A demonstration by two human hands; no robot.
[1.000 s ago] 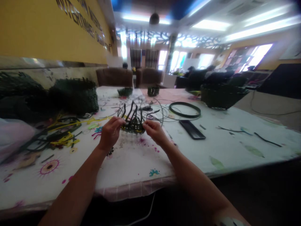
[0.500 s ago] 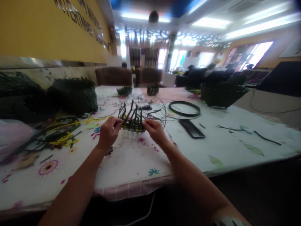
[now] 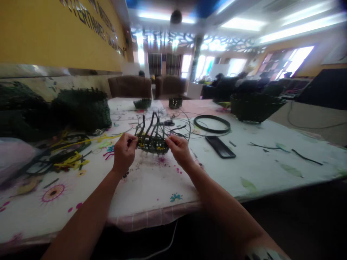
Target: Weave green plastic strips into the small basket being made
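Observation:
Between my two hands is a small dark green woven basket piece (image 3: 153,144) with yellow bits in its weave. Several dark strips rise from it, uneven and leaning. My left hand (image 3: 125,151) pinches its left edge between thumb and fingers. At the right edge, my right hand (image 3: 179,148) grips it with thumb and fingertips. The piece is held just above the white flowered tablecloth. Thin wires and a small black tool (image 3: 167,123) lie behind it.
Right of my hands are a black tray (image 3: 220,147), a dark green ring (image 3: 211,124) and loose strips. A large woven basket (image 3: 256,108) stands back right, another (image 3: 84,108) at left. Yellow and green strips (image 3: 69,159) lie at left. Small baskets and chairs stand farther back.
The woven piece has tilted and shows more of its mesh side. My left hand has moved slightly left; my right hand keeps its grip on the right edge.

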